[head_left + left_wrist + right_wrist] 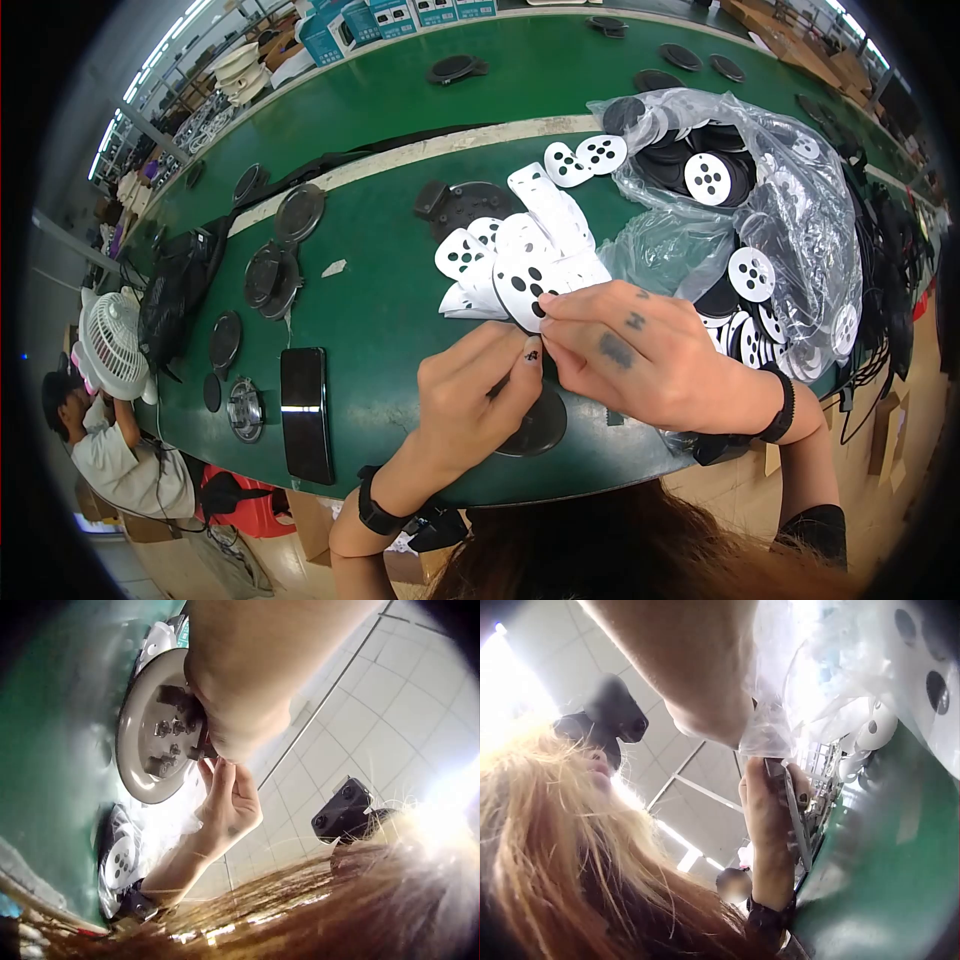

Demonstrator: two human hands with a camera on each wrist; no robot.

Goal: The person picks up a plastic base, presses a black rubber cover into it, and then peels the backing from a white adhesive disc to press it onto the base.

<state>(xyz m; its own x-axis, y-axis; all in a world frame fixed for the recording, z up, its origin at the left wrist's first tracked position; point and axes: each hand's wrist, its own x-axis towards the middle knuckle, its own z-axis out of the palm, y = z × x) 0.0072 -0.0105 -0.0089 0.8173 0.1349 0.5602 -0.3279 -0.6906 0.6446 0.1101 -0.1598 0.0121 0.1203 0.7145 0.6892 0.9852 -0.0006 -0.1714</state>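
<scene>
Over the near green worktop [380, 330], left hand [470, 400] fingers are gripping a dark round disc [540, 428] while right hand [640, 350] fingers are pinching a white dotted sticker [520, 285], seemingly light and floppy, by its rim.

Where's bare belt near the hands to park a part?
Bare green belt between the phone and the sticker pile, only a paper scrap on it. Crowded: the bag of discs beside the right hand, black discs along the left.
</scene>
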